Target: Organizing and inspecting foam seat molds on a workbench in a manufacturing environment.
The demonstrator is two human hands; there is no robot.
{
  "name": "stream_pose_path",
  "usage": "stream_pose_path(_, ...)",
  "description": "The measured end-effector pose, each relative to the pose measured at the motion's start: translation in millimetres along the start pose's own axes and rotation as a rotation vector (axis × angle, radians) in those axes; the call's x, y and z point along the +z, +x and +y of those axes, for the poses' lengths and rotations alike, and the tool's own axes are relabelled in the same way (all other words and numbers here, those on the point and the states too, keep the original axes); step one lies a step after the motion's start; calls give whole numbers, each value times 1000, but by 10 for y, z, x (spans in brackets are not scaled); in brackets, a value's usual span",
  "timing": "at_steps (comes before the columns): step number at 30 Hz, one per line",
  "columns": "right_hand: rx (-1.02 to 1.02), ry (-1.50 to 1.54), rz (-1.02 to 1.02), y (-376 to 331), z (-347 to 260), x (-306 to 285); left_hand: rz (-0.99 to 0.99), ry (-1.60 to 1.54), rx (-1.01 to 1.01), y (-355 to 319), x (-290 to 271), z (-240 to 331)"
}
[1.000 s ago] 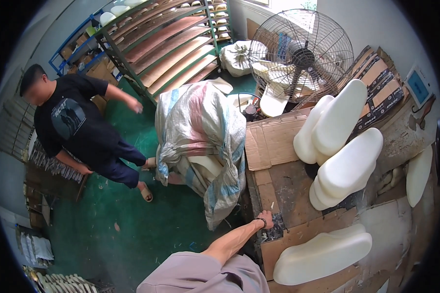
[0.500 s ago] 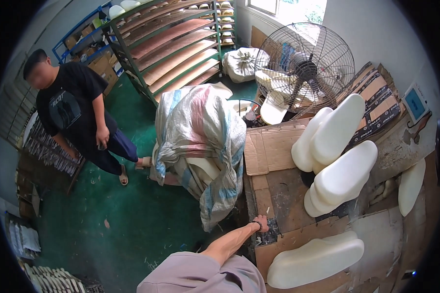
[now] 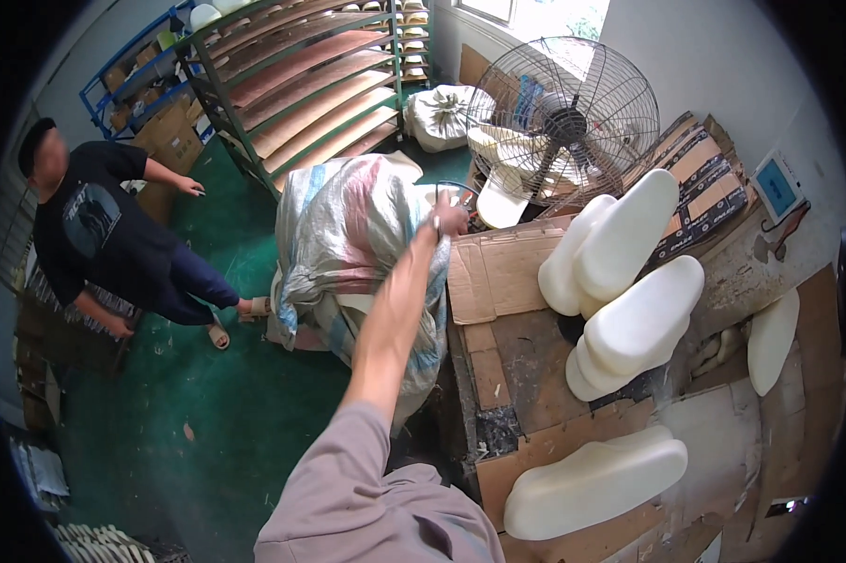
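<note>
My left arm stretches forward across the front of the woven sack, which has blue and red stripes point(image 3: 357, 202). My left hand point(image 3: 451, 220) is at the far corner of the cardboard-covered table point(image 3: 507, 281), beside a thin dark curved rod point(image 3: 457, 186). Its fingers are too small and blurred to show whether they grip anything. My right hand is out of view. Cream shoe-shaped foam pieces stand in a near stack point(image 3: 639, 324) and a far stack point(image 3: 624, 244) on the table. Another cream piece point(image 3: 596, 483) lies by the near edge.
A caged fan point(image 3: 565, 124) stands behind the table, near a tied white sack point(image 3: 446, 117). A person in black point(image 3: 94, 220) stands to the left on the green floor. A rack of boards point(image 3: 310, 103) is at the back. A wall panel point(image 3: 777, 188) hangs at right.
My left hand has left the table's near-left edge and reached forward to its far corner. The person at left has raised one forearm outward. The whole view has shifted slightly.
</note>
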State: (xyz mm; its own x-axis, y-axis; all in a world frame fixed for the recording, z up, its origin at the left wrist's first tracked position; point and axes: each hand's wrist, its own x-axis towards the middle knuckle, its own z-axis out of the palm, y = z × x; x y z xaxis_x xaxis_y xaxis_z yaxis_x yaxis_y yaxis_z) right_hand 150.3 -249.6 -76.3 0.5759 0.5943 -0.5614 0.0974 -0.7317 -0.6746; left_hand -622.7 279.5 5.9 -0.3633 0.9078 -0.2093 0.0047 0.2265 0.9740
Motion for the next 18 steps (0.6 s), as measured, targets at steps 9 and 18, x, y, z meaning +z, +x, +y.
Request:
stream_pose_path(9, -97, 214, -72, -5, -115, 219, -33, 653, 301, -297, 299, -315)
stream_pose_path(18, -73, 213, 1, -133, -259, 68, -512, 760, 33, -2854, 1825, -2574)
